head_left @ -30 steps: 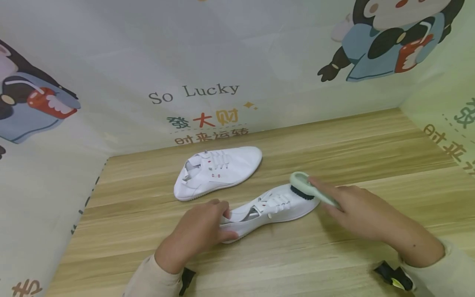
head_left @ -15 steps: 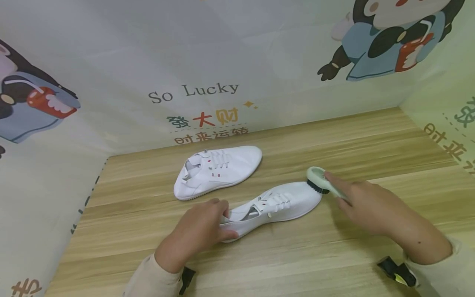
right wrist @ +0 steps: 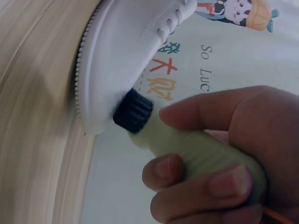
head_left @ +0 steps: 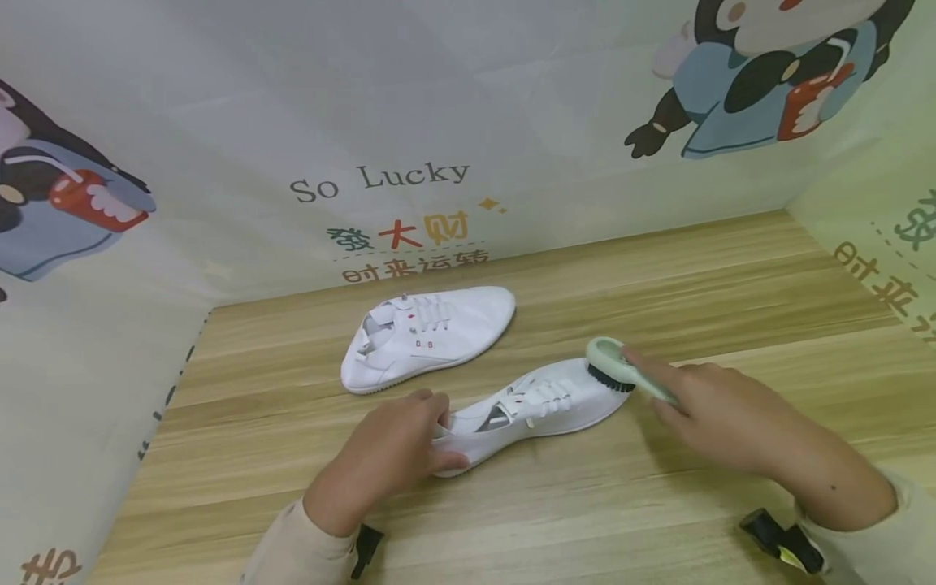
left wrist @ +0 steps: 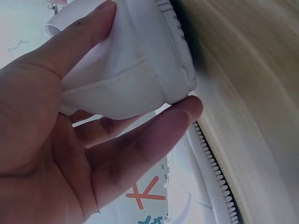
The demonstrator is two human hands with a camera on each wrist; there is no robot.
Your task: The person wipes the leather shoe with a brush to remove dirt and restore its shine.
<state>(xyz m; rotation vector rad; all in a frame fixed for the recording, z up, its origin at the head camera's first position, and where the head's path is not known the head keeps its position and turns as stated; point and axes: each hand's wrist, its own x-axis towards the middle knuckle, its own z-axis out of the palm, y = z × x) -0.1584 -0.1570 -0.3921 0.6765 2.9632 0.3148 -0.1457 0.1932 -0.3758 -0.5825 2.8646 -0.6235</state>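
Observation:
My left hand (head_left: 387,451) grips the heel of a white lace-up shoe (head_left: 541,406), toe pointing right. In the left wrist view the thumb lies along the shoe's side and the fingers reach round the heel (left wrist: 126,91). With my right hand (head_left: 731,414) I hold a pale green brush (head_left: 610,361) by its handle, forefinger laid along it. The brush's dark bristles (right wrist: 133,111) touch the shoe's toe in the right wrist view. A second white shoe (head_left: 453,333), with small red marks on its side, lies behind the first.
Both shoes lie on a wood-grain table (head_left: 512,528). Printed sheeting (head_left: 548,122) with cartoon figures and lettering rises behind and at both sides. Black straps (head_left: 782,543) show at the wrists.
The brush moved right to the tip of the shoe's toe, then back left onto the toe, carried by my right hand. My left hand and both shoes have stayed put.

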